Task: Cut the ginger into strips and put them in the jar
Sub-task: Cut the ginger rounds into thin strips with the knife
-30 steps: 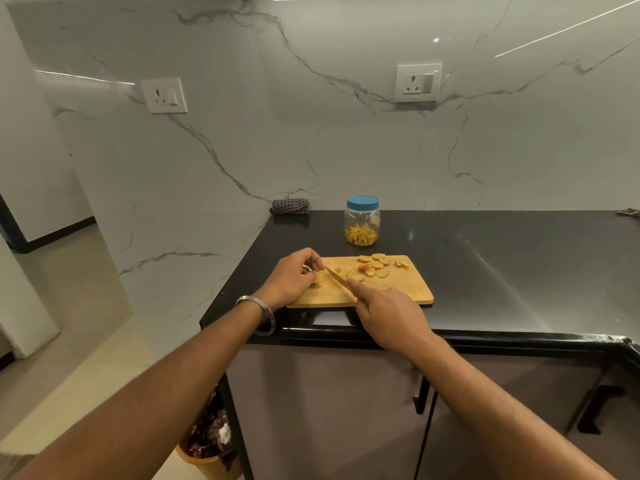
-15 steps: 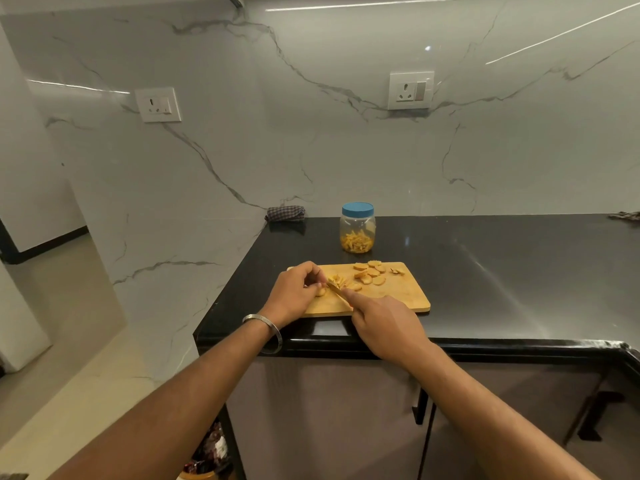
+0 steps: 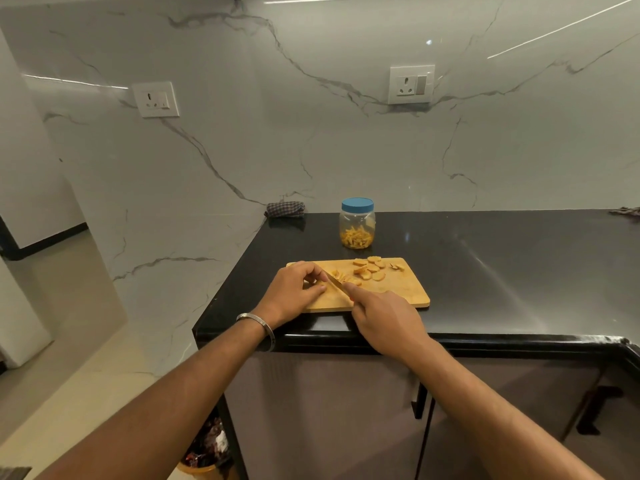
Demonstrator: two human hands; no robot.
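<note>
At the left end of the board (image 3: 398, 292), the left hand (image 3: 294, 291) curls its fingers down over a piece of ginger, which seems pinched under the fingertips though it is mostly hidden. Just right of it, the right hand (image 3: 384, 317) grips the knife (image 3: 335, 280), forefinger laid along the blade, which slants across the board's near left part beside a few pale yellow strips (image 3: 341, 276). Toward the board's far right lie round, tan-yellow ginger slices (image 3: 370, 268) in a loose cluster, and behind the board stands the jar (image 3: 357, 223), blue lid on, with thin yellow strips heaped in its bottom.
</note>
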